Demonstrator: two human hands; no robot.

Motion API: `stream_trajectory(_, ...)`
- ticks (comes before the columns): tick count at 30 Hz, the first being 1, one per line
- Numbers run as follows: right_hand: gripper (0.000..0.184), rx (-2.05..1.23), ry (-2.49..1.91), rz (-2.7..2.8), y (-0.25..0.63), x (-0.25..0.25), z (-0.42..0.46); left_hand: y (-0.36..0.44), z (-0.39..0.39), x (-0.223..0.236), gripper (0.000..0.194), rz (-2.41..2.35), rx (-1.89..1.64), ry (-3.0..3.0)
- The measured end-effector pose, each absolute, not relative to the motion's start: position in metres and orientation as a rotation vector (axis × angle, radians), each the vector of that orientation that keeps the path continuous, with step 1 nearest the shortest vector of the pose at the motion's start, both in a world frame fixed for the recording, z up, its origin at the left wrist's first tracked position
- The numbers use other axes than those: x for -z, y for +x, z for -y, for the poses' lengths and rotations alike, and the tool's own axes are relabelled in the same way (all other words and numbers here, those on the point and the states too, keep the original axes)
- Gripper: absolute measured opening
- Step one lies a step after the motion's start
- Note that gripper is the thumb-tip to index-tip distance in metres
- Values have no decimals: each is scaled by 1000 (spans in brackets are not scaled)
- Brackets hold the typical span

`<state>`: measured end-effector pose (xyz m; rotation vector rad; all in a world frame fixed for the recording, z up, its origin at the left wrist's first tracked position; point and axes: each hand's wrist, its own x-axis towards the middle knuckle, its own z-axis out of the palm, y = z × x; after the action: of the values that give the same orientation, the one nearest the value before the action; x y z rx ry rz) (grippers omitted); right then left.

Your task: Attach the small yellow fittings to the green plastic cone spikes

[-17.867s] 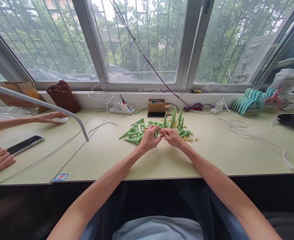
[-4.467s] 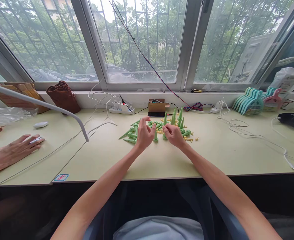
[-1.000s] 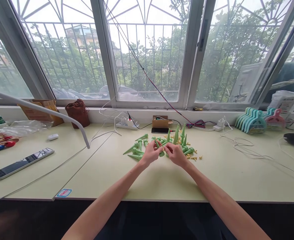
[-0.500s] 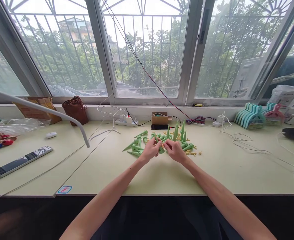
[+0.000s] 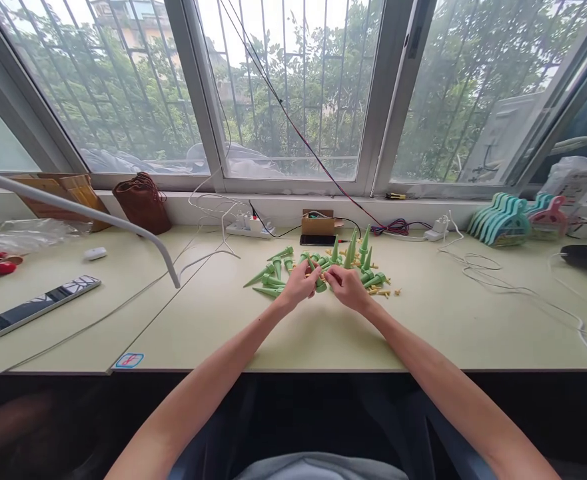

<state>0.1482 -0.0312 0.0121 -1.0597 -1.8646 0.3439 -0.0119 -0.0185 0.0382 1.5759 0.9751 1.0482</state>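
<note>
My left hand (image 5: 299, 283) is closed around a green plastic plant watering spike (image 5: 320, 285), its wide end low and facing my other hand. My right hand (image 5: 347, 287) pinches at that end, with a bit of yellow showing at the fingertips that looks like a small yellow plastic valve; the fingers mostly hide it. To the left several green spikes (image 5: 259, 275) lie on their sides. Beyond my right hand other green spikes (image 5: 350, 251) stand point up, and small yellow valves (image 5: 380, 292) are scattered beside them.
A phone (image 5: 318, 240) and a small cardboard box (image 5: 318, 223) are behind the pile. A grey curved arm (image 5: 143, 231) reaches in from the left over the table (image 5: 213, 333). White cables (image 5: 513, 287) trail on the right, near turquoise hangers (image 5: 500, 221).
The view has tilted down a little, so everything sits higher in the picture. Both hands keep the same hold on the spike, close together.
</note>
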Motion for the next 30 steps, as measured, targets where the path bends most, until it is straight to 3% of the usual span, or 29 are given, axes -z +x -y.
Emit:
stream_trajectory(13, 33, -380, -1054, 1875, 149, -9, 28, -13, 18, -30, 24, -1058, -1166, 2097)
stream_trajectory(30, 33, -377, -1100, 1805, 150, -11, 27, -14, 21, -34, 68, -892, -1175, 2016)
